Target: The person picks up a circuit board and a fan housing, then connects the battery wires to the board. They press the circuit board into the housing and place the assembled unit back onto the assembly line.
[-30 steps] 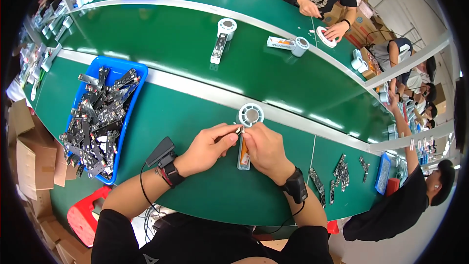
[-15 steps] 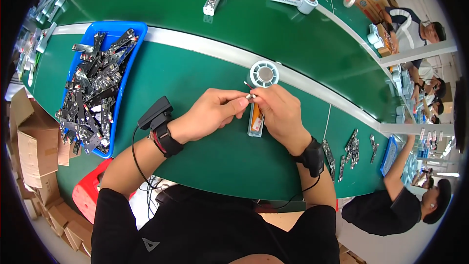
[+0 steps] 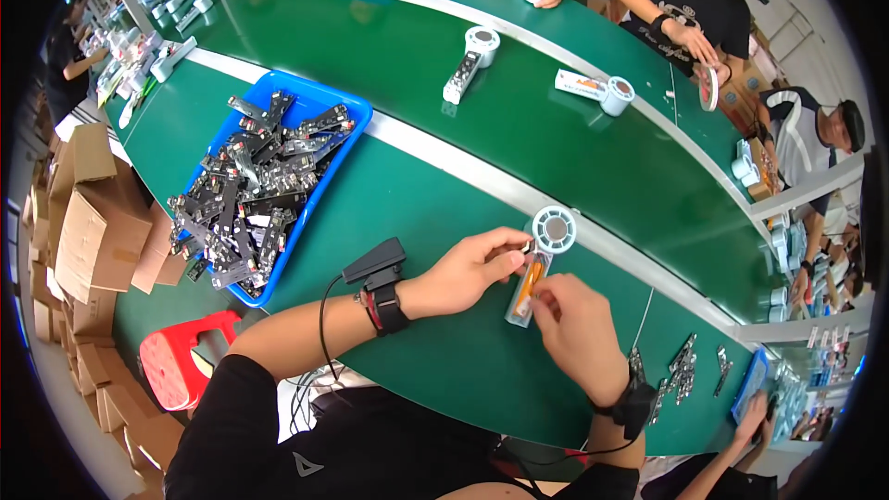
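A pale-blue handheld fan lies on the green table, its round ringed head (image 3: pixel 555 230) farthest from me. Its open handle (image 3: pixel 519 313) points toward me, and an orange battery (image 3: pixel 527 285) shows inside. My left hand (image 3: pixel 468 270) comes in from the left and pinches a small wire connector (image 3: pixel 529 247) between thumb and forefinger beside the fan's neck. Over the handle's right side is my right hand (image 3: pixel 583 329), fingers curled and closed, their tips at the battery. Whatever those tips grip is hidden.
Left stands a blue tray (image 3: pixel 363 120) heaped with black circuit boards. Several loose boards (image 3: pixel 682 370) lie right. Two more fans (image 3: pixel 470 65) (image 3: pixel 597 91) rest on the green strip beyond a pale rail (image 3: pixel 435 156). A red stool (image 3: pixel 176 366) and cartons (image 3: pixel 102 231) stand left; co-workers sit around.
My hands were together at the fan's neck over small wire ends; the right has since moved down to the handle. The view has shifted, so the table appears lower and farther right.
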`<state>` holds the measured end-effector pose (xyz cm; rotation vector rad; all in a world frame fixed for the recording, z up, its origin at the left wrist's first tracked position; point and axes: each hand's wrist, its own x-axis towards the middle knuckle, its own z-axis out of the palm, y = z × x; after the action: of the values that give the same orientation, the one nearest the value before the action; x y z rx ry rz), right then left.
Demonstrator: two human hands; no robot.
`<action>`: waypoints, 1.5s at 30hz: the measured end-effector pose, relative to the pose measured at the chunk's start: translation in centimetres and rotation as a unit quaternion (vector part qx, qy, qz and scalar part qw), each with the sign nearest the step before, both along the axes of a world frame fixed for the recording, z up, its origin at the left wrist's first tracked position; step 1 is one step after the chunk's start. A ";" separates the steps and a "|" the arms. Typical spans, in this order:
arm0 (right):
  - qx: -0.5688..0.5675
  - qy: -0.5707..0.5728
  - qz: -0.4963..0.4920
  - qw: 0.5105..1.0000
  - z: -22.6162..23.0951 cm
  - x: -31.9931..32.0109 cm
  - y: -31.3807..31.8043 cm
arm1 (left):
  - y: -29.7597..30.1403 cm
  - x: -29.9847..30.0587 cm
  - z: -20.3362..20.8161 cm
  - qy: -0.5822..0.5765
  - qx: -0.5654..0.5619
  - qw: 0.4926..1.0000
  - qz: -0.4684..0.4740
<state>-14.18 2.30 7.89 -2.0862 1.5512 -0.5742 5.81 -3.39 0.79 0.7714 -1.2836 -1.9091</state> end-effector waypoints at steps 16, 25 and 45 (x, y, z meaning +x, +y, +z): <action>-0.114 -0.267 -0.033 0.956 -3.9 -0.1 -3.6 | -0.4 -0.2 0.1 -0.051 -0.178 0.982 0.050; -0.013 -0.402 -0.056 0.914 -4.2 -0.7 -3.6 | -0.2 -0.5 0.0 -0.061 -0.232 0.969 0.064; -0.206 -0.188 0.067 0.958 -4.1 -1.5 -4.4 | -0.6 0.3 0.6 -0.168 -0.336 0.926 0.040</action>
<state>-15.72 -2.08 3.81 -2.1806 1.1342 -1.2480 6.09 -3.99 1.38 0.7731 -1.9321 -1.1591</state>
